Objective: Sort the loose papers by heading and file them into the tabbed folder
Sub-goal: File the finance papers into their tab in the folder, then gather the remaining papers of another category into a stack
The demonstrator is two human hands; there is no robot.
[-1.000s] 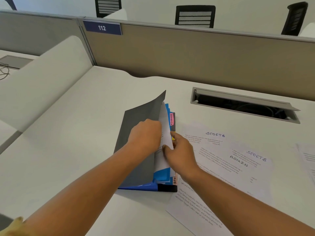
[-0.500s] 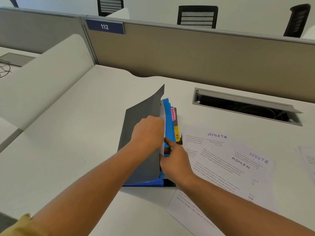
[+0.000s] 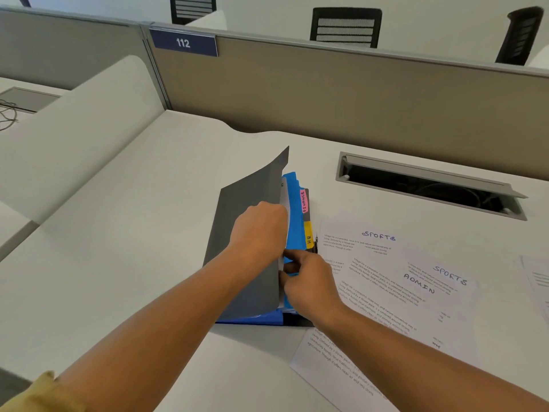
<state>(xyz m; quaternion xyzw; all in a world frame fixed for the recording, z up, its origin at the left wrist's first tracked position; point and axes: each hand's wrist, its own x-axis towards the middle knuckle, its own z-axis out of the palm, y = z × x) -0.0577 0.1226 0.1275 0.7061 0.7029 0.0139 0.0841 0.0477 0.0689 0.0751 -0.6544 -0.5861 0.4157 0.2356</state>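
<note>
A tabbed folder [image 3: 246,209] with a grey cover and blue dividers lies at the desk's middle, its cover lifted. My left hand [image 3: 260,228] grips the raised cover's edge together with a white sheet [image 3: 284,200] tucked just under it. My right hand [image 3: 307,282] reaches in from the right, its fingers between the white sheet and the blue dividers [image 3: 294,227]. A pink tab reading FINANCE [image 3: 304,200] and a yellow tab reading HR [image 3: 309,238] stick out on the right. Loose papers [image 3: 386,263] headed SPORTS and ADMIN lie overlapped to the right of the folder.
An open cable hatch [image 3: 430,185] is set in the desk behind the papers. A beige partition [image 3: 326,90] with a blue plate reading 112 [image 3: 183,43] bounds the far side. More sheets [image 3: 534,278] lie at the right edge. A white side divider [image 3: 74,120] slopes on the left.
The white sheet has gone deeper under the cover; my right hand slid down along its edge toward me. The HR tab has come into view.
</note>
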